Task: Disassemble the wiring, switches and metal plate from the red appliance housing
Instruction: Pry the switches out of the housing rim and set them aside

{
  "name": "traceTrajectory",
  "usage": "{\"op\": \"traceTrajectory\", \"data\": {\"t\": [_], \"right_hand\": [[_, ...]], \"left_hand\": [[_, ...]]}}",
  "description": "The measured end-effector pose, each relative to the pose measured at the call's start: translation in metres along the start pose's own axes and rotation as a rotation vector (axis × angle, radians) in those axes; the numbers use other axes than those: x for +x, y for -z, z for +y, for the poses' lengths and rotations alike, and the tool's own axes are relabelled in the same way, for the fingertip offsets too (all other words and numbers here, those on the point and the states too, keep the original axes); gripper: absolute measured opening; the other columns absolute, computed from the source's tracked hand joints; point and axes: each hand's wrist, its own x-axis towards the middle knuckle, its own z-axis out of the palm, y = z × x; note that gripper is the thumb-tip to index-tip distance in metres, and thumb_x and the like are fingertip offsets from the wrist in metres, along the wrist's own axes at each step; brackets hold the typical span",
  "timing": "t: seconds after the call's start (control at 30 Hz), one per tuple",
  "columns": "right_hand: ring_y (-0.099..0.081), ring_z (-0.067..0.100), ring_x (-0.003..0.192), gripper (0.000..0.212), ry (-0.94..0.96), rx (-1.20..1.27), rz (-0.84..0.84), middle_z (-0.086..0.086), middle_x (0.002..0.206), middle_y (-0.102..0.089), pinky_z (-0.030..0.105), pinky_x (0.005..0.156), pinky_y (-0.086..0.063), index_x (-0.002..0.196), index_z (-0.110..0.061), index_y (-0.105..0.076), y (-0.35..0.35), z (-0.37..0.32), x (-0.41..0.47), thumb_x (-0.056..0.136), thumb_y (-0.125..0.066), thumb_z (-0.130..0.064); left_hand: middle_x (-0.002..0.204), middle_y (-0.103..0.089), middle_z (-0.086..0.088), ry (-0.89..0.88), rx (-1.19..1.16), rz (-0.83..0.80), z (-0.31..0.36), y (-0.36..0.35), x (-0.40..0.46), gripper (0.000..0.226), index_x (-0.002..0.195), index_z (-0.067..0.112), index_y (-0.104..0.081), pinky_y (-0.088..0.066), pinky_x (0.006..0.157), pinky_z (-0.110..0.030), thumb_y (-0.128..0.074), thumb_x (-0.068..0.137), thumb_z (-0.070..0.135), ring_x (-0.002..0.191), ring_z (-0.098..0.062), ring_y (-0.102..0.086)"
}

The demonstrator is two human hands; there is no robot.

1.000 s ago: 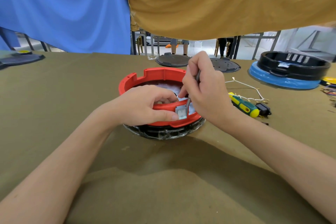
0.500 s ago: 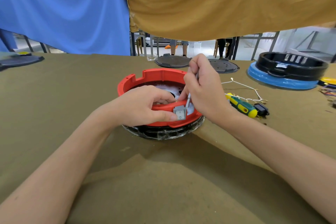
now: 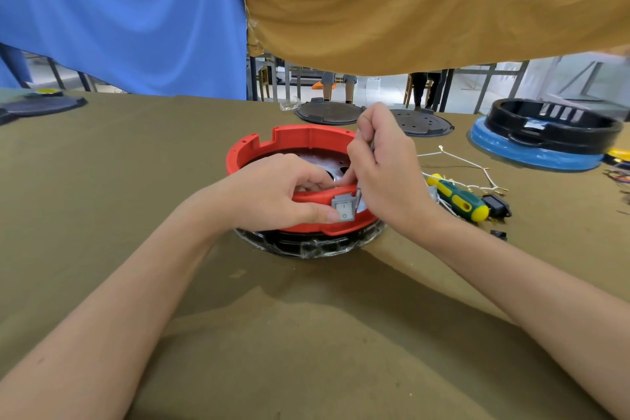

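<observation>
While one olive-brown cloth-covered table (image 3: 136, 181) carries everything, one round red plastic appliance housing (image 3: 300, 140) sits at its centre on a black, glossy base (image 3: 306, 245). To the right lies one blue-and-black round housing (image 3: 545, 136); two dark flat discs (image 3: 327, 112) lie behind. The left hand (image 3: 272, 194) curls over the near red rim, its thumb on one small grey square rocker switch (image 3: 343, 210) set in that rim. The right hand (image 3: 385, 177) pinches one thin metal tool (image 3: 358, 203) whose tip is beside the switch. One green-and-yellow screwdriver (image 3: 460, 201) lies on loose white wires (image 3: 456, 160).
</observation>
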Motion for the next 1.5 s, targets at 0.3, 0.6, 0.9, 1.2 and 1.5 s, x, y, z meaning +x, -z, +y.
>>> {"op": "traceTrajectory", "data": {"t": [0.3, 0.6, 0.9, 1.2, 1.5], "right_hand": [[-0.066, 0.012, 0.051, 0.03, -0.034, 0.031, -0.034, -0.015, 0.061, -0.045, 0.026, 0.038, -0.04, 0.078, -0.028, -0.03, 0.002, -0.001, 0.001, 0.097, -0.038, -0.007], [-0.067, 0.01, 0.054, 0.033, 0.042, 0.009, 0.111, -0.018, 0.06, -0.05, 0.018, 0.045, -0.038, 0.079, -0.036, -0.028, -0.007, 0.003, -0.008, 0.096, -0.036, -0.009], [-0.066, 0.013, 0.048, 0.026, -0.104, 0.064, 0.027, -0.013, 0.061, -0.042, 0.037, 0.042, -0.039, 0.076, -0.028, -0.031, -0.003, 0.004, 0.002, 0.093, -0.035, -0.009], [-0.067, 0.015, 0.048, 0.023, -0.053, 0.052, 0.062, -0.007, 0.063, -0.044, 0.035, 0.041, -0.04, 0.079, -0.026, -0.031, -0.001, 0.002, 0.0, 0.095, -0.035, -0.01], [-0.063, 0.015, 0.047, 0.024, -0.084, 0.082, 0.126, -0.014, 0.057, -0.047, 0.021, 0.044, -0.039, 0.079, -0.026, -0.031, -0.007, 0.006, -0.003, 0.093, -0.035, -0.007]], "left_hand": [[0.096, -0.074, -0.009, -0.009, 0.001, -0.013, -0.002, 0.0, -0.001, 0.035, 0.105, 0.013, -0.07, -0.052, 0.083, -0.051, -0.067, 0.089, 0.044, 0.087, -0.028, -0.069], [0.088, -0.072, -0.003, -0.022, 0.017, -0.008, -0.003, 0.0, 0.0, 0.029, 0.102, 0.019, -0.071, -0.05, 0.079, -0.051, -0.067, 0.089, 0.045, 0.079, -0.023, -0.067], [0.084, -0.072, -0.003, -0.026, 0.008, -0.002, -0.004, 0.0, 0.0, 0.027, 0.1, 0.019, -0.072, -0.05, 0.077, -0.052, -0.068, 0.089, 0.044, 0.076, -0.023, -0.066], [0.089, -0.073, -0.008, -0.024, 0.006, -0.008, -0.003, 0.0, 0.0, 0.034, 0.101, 0.013, -0.071, -0.05, 0.08, -0.05, -0.067, 0.088, 0.045, 0.081, -0.027, -0.067], [0.09, -0.072, -0.009, -0.034, 0.028, -0.015, -0.004, 0.0, 0.001, 0.033, 0.101, 0.013, -0.07, -0.05, 0.078, -0.051, -0.066, 0.09, 0.044, 0.081, -0.027, -0.067]]}}
